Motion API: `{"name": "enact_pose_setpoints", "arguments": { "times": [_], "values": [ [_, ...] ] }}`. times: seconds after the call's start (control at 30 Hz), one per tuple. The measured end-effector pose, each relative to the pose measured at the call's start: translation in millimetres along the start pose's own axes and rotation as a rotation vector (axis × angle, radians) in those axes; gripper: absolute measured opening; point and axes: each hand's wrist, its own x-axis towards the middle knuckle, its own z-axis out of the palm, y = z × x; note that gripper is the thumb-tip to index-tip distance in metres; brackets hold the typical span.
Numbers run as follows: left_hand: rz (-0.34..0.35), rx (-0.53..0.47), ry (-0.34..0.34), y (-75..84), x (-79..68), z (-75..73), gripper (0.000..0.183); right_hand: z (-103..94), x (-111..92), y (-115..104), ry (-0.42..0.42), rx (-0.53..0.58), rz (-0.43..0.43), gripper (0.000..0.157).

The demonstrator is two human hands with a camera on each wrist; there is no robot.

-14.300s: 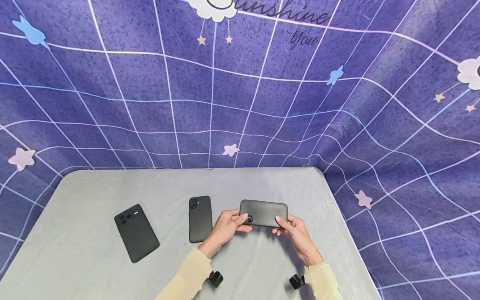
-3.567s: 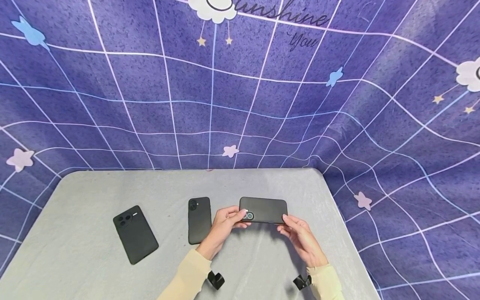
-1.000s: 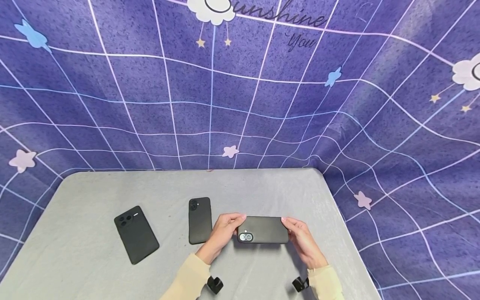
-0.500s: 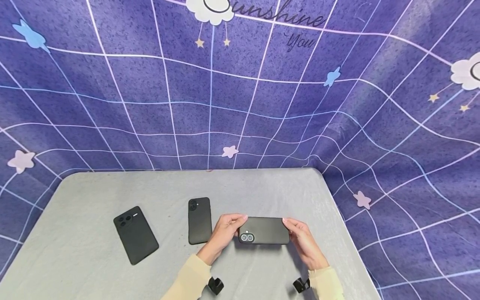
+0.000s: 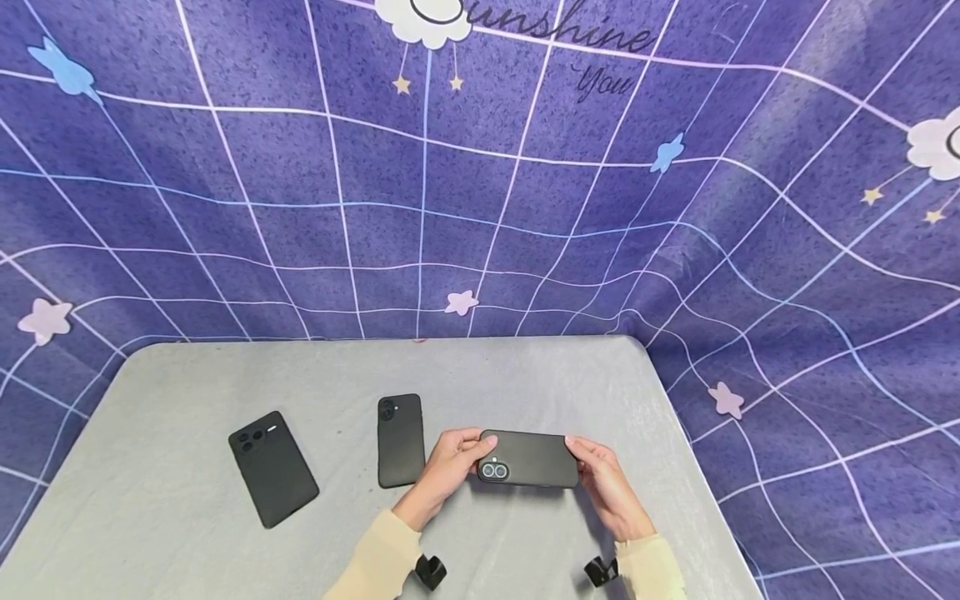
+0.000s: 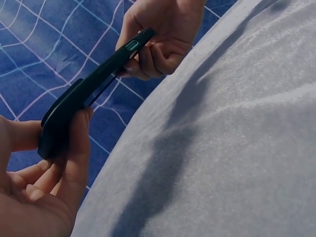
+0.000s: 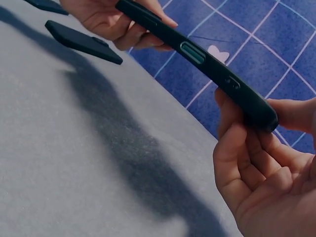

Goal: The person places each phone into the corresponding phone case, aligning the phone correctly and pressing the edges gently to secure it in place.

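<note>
Between my two hands is a phone in a black case (image 5: 532, 458), held sideways above the table with its back and twin camera lenses facing up; the screen side is hidden in the head view. My left hand (image 5: 450, 462) grips the camera end, thumb on the back near the lenses and fingers underneath. At the other end, my right hand (image 5: 606, 479) pinches the corner between thumb and curled fingers. The case's long edge with its button cutout (image 7: 192, 53) shows in the right wrist view. A second black phone (image 5: 401, 446) lies beside my left hand.
A third black phone (image 5: 273, 468), set at a slant, lies farther left on the grey cloth-covered table (image 5: 187, 392). Behind and to the right hangs a purple curtain (image 5: 375, 208) with grid lines and stars. Black cameras sit at both wrists.
Over the last few seconds the held phone has come lower, nearer my body. Since half a second ago, my left thumb has slid from the top edge onto its back. The other phones have stayed put.
</note>
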Motion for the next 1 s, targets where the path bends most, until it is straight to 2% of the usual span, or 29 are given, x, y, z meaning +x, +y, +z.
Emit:
{"name": "enact_pose_setpoints", "arguments": {
  "times": [0.13,0.37,0.47,0.73,1.0],
  "values": [
    [0.003,0.007,-0.002,4.4,0.5,-1.3,0.024,-0.7,0,-1,-0.031,0.012,0.017,0.025],
    [0.013,0.015,-0.034,10.6,2.4,-5.1,0.028,-5.7,1,-3,-0.219,-0.049,-0.006,0.030],
    [0.013,0.024,-0.044,10.7,3.6,-6.1,0.028,-6.6,2,-2,-0.248,-0.066,-0.024,0.029],
    [0.011,0.063,-0.045,13.3,3.1,-9.3,0.031,-3.6,1,1,-0.171,-0.033,-0.033,0.027],
    [0.050,0.003,0.014,15.5,-1.3,-13.8,0.033,0.3,-2,6,0.014,0.058,-0.045,0.023]
  ]
}}
